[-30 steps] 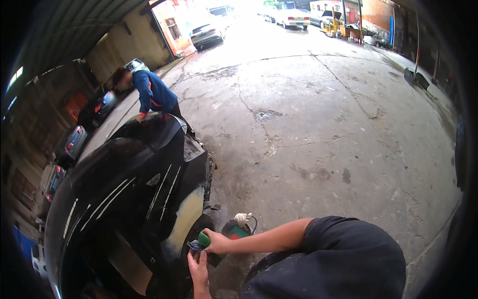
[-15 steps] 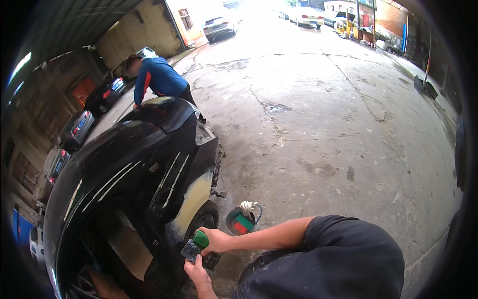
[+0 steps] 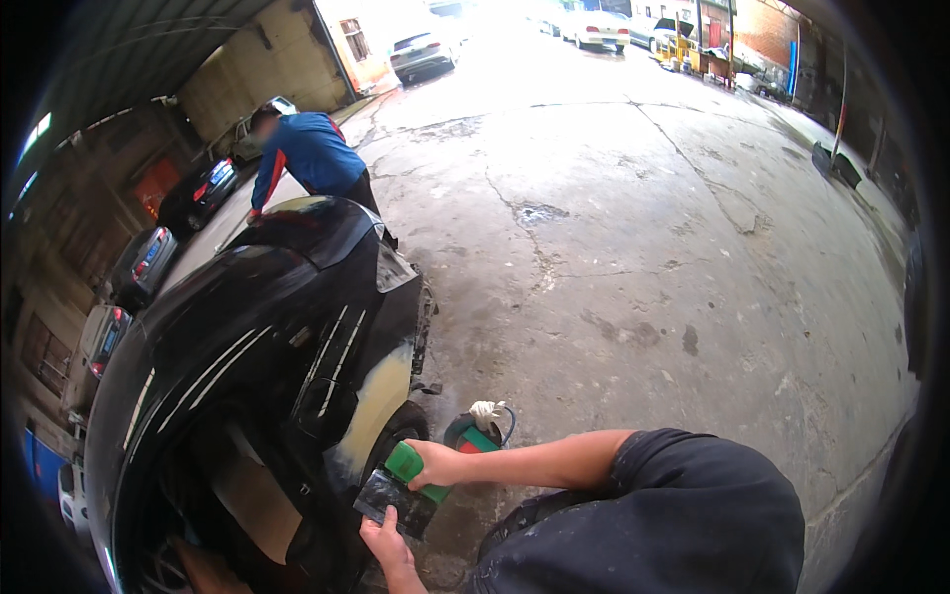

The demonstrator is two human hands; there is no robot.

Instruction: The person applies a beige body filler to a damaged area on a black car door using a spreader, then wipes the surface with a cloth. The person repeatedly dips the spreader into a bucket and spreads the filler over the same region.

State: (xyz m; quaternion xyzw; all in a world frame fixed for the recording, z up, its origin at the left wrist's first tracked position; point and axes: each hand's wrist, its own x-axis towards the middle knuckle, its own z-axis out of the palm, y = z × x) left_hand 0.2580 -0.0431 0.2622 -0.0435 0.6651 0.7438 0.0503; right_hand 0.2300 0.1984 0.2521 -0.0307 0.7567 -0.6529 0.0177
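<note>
Green block (image 3: 404, 461), gripped in my right hand (image 3: 442, 463) near the black car (image 3: 262, 282), could slip if that hold loosens; the dark sheet (image 3: 380, 494), pinched in my left hand (image 3: 389, 543), could bend or tear if I pull unevenly. The block looks bright and chunky, partly covered by my hand; the sheet, flat and white-smudged.

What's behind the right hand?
A dark round container, showing red and green, with a white bundle at its far side. The right hand and forearm hide its near part.
</note>
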